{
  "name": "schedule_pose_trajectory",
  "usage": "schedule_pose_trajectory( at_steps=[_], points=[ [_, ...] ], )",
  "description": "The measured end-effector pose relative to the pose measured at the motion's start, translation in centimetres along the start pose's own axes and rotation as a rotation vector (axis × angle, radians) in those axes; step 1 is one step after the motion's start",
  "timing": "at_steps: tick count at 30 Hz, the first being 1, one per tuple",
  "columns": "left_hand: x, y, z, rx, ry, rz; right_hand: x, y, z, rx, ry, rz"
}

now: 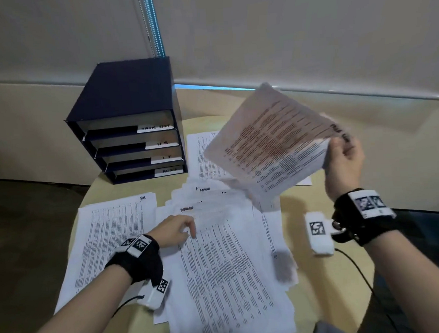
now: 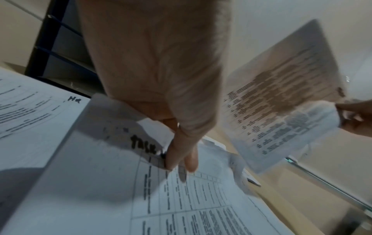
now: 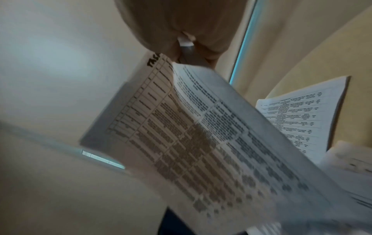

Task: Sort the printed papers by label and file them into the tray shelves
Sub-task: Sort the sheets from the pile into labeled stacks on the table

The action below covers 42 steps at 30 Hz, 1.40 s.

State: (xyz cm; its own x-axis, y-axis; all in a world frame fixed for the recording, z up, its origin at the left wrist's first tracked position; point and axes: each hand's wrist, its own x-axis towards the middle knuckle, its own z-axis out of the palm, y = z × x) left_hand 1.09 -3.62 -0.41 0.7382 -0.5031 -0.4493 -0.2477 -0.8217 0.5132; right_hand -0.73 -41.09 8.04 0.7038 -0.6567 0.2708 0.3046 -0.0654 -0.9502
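Observation:
My right hand (image 1: 342, 157) is raised over the table's right side and pinches the corner of a few printed sheets (image 1: 268, 148) with a handwritten label starting "TAS". The right wrist view shows these sheets (image 3: 201, 135) hanging from my fingers (image 3: 181, 52). My left hand (image 1: 181, 230) rests its fingertips (image 2: 181, 155) on the top corner of a sheet marked "TASK" (image 2: 141, 144), the top of the fanned middle pile (image 1: 230, 255). The dark blue tray shelves (image 1: 132, 120) stand at the back left, labelled TASK LIST, H.R, I.T and ADMIN from top to bottom.
A pile marked HR (image 1: 110, 235) lies to the left of my left hand, and another pile (image 1: 202, 152) lies beside the shelves. The round beige table (image 1: 333, 275) ends close by on the left and right. A blind with a metal rail (image 1: 362, 92) hangs behind.

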Motion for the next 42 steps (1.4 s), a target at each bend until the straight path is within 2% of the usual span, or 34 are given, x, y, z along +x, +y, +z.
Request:
schedule_pose_trajectory(
  at_steps=[2, 5, 8, 10, 12, 14, 17, 19, 22, 28, 34, 38, 42],
  points=[
    [0.0, -0.3, -0.2, -0.029, -0.002, -0.010, 0.9, -0.3, -0.9, 0.113, -0.014, 0.081],
    [0.1, -0.7, -0.5, -0.062, 0.012, -0.032, -0.2, 0.1, -1.6, 0.056, -0.111, 0.272],
    [0.5, -0.7, -0.8, -0.163, 0.012, -0.083, -2.8, 2.6, -1.9, -0.140, -0.430, 0.396],
    [0.6, 0.3, -1.2, -0.285, -0.025, -0.077, -4.7, 4.8, -1.3, -0.264, -0.589, 0.486],
    [0.8, 1.4, -1.6, -0.347, 0.002, -0.075, -6.8, 6.2, 0.1, -0.374, -0.719, 0.516],
    [1.4, 2.1, -2.0, -0.392, 0.009, -0.098, -8.7, 6.6, 2.0, -0.467, -0.837, 0.479],
    [1.8, 2.4, -2.3, -0.325, -0.093, -0.139, -10.5, 6.8, 4.5, -0.492, -0.949, 0.478],
    [1.8, 2.5, -2.3, -0.265, -0.144, -0.082, -11.2, 6.7, 5.6, -0.451, -0.928, 0.524],
    [2.0, 1.5, -1.8, -0.272, -0.101, -0.019, -12.1, 6.9, 6.4, -0.425, -0.797, 0.541],
    [2.6, 0.5, -0.8, -0.245, 0.002, -0.087, -13.5, 8.0, 5.3, -0.477, -0.613, 0.580],
    [2.5, 1.6, -0.3, -0.226, 0.060, -0.092, -14.9, 7.3, 5.4, -0.420, -0.441, 0.445],
    [2.2, 1.9, -0.3, -0.332, 0.016, -0.088, -14.8, 7.1, 5.4, -0.355, -0.448, 0.405],
    [1.8, 2.2, -0.7, -0.376, -0.086, -0.055, -13.9, 7.2, 4.4, -0.302, -0.597, 0.462]
  ],
)
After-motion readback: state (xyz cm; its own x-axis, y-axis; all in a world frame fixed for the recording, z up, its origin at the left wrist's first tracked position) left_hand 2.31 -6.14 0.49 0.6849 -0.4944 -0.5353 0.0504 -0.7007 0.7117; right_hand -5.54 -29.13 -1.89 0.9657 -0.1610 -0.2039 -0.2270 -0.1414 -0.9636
